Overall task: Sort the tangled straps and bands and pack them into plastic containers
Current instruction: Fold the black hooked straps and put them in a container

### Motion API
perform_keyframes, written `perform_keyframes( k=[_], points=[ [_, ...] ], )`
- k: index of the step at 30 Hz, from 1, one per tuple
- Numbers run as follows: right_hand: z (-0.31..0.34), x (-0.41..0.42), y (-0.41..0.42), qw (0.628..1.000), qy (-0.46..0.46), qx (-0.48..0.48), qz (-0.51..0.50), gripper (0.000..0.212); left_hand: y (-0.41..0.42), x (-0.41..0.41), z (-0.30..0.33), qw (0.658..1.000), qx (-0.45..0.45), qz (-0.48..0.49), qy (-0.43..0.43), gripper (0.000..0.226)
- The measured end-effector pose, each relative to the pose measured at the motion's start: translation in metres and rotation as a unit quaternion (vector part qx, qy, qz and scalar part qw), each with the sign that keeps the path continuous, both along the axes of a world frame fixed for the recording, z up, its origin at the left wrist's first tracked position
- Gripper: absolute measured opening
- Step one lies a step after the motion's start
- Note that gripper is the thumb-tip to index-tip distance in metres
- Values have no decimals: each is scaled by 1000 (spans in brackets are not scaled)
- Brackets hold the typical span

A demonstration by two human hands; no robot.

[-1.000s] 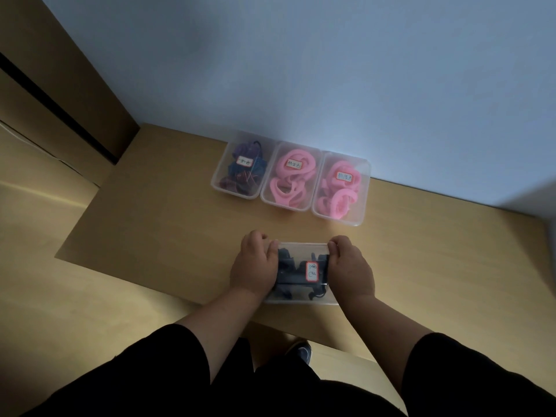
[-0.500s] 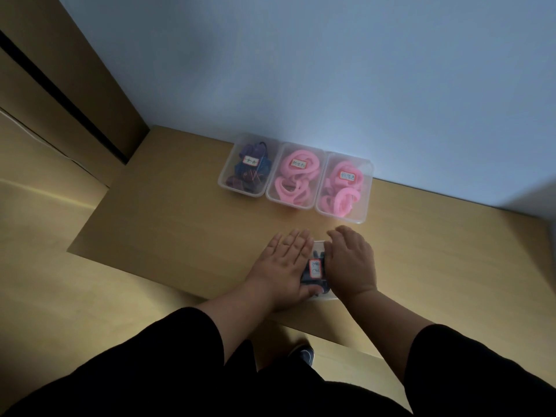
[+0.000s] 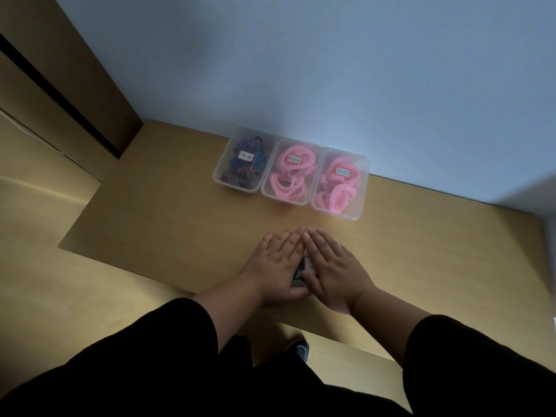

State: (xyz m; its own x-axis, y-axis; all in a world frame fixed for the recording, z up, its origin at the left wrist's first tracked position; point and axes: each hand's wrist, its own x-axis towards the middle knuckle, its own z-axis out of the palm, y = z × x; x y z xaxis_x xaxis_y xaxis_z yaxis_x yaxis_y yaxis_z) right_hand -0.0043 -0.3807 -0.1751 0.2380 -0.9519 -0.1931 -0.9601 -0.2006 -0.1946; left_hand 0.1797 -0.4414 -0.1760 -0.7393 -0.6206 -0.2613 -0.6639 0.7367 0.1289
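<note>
Plastic container, the fourth of the set, sits near the front edge of the bench, almost wholly covered by my two hands; only a sliver of its dark contents and a red-bordered label between the palms shows. My left hand and right hand both lie flat, fingers straight and side by side, pressing down on its top and grasping nothing. I judge the step in hand to be seating the lid on this last container, so the sorting looks nearly finished. The next move, as I read it, calls for even downward pressure at all corners, then sliding the container to the rear edge to join the row. At that rear edge, against the wall, three containers stand touching in a line: the dark-strap container on the left, holding purple and blue straps, the middle pink-band container, and the right pink-band container. Each carries a small white, red-bordered label with handwritten characters, too small and blurred for me to read.
</note>
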Motion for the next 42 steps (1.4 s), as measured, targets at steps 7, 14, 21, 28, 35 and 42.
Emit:
perform_keyframes(
  k=[7, 14, 21, 28, 35, 42],
  points=[
    [10, 6, -1, 998, 55, 38, -7, 79, 0, 14, -1, 996, -13, 16, 84, 83],
    [19, 13, 2, 992, 80, 85, -56, 86, 16, 35, 0, 961, 107, 236, 96, 80],
    [34, 13, 22, 979, -5, 24, -204, 75, 21, 58, 14, 895, 166, 380, 163, 51],
    [33, 19, 21, 921, -129, 72, -361, 27, 20, 60, 19, 772, 358, 457, 258, 18],
    [44, 39, 1, 910, -204, 57, -357, 42, 10, 81, 24, 675, 447, 483, 332, 11],
    [57, 92, -44, 900, -261, 43, -346, 46, -9, 133, 24, 600, 512, 478, 386, 9]
  ],
)
